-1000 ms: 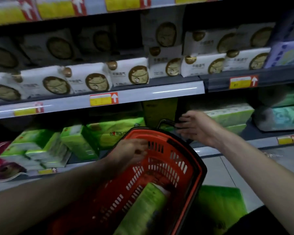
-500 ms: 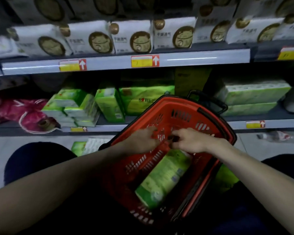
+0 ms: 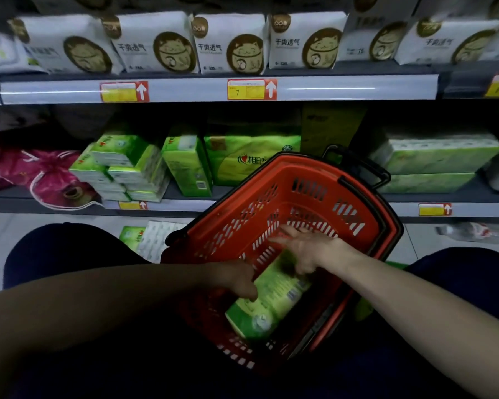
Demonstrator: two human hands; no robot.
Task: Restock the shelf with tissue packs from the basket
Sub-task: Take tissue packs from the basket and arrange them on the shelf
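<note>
Right hand (image 3: 308, 249): inside the basket at centre frame, palm down, fingers extended and spread toward frame left, motion-blurred. Released, closed round nothing. Positioned over the far end of the green plastic-wrapped tissue pack (image 3: 268, 306); contact with it not discernible.

Left hand (image 3: 234, 279): just left of the right hand and slightly lower in frame, in shadow, fingers bent downward onto the pack's left long edge. Touching the pack; grasp or mere contact not determinable.

Tissue pack: lying on the basket floor, long axis running from lower left to upper right.

Red slotted plastic shopping basket (image 3: 300, 168): centre to lower centre of frame, between two dark-clothed knees (image 3: 58, 254). Black handle (image 3: 366, 168) at the upper-right rim.

Grey lower shelf (image 3: 185, 204): across mid frame, behind the basket. Contents from frame left:
- pink drawstring bag (image 3: 49, 177);
- stack of small green tissue packs (image 3: 121, 168);
- one upright green pack (image 3: 186, 165);
- one large green pack (image 3: 242, 159), partly behind the basket rim;
- pale green long packs (image 3: 435, 156), stacked, at frame right.

Floor below that shelf, left of the basket: one green-and-white pack (image 3: 147, 237), lying flat.

Upper shelf, top of frame: row of white packs with round brown cat emblems (image 3: 231, 44). Yellow-and-red price labels (image 3: 251, 89) on the shelf rail beneath.
</note>
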